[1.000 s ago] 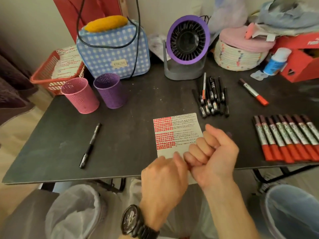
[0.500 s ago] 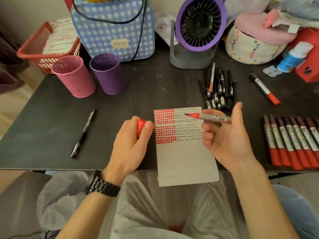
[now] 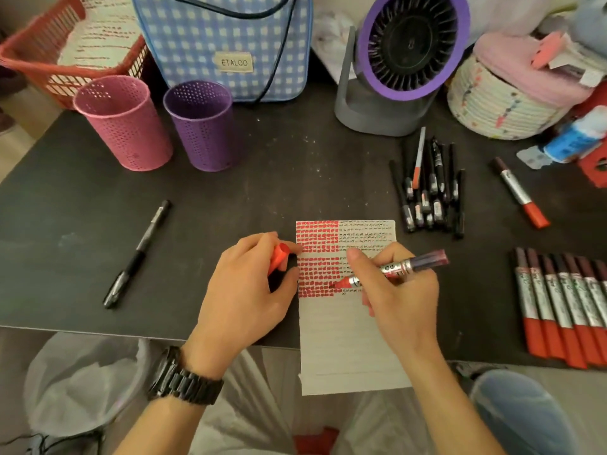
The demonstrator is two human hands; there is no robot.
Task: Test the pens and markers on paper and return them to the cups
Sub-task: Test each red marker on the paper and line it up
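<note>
My left hand [image 3: 243, 290] wraps the red cap [image 3: 278, 257] so only its upper end shows. My right hand [image 3: 404, 307] covers the middle of the marker [image 3: 410, 265] and the paper [image 3: 348, 339] beneath, so I cannot tell whether the tip touches the sheet. The marks there are too small to read, the pile of black pens [image 3: 430, 192] overlaps too much to count, and the frame's edges cut the row of markers [image 3: 555, 300], the checked bag [image 3: 223, 37], the fan [image 3: 410, 44] and the red basket [image 3: 62, 85].

"ETALOO" on a small label [image 3: 234, 62] of the checked bag [image 3: 203, 37].
</note>
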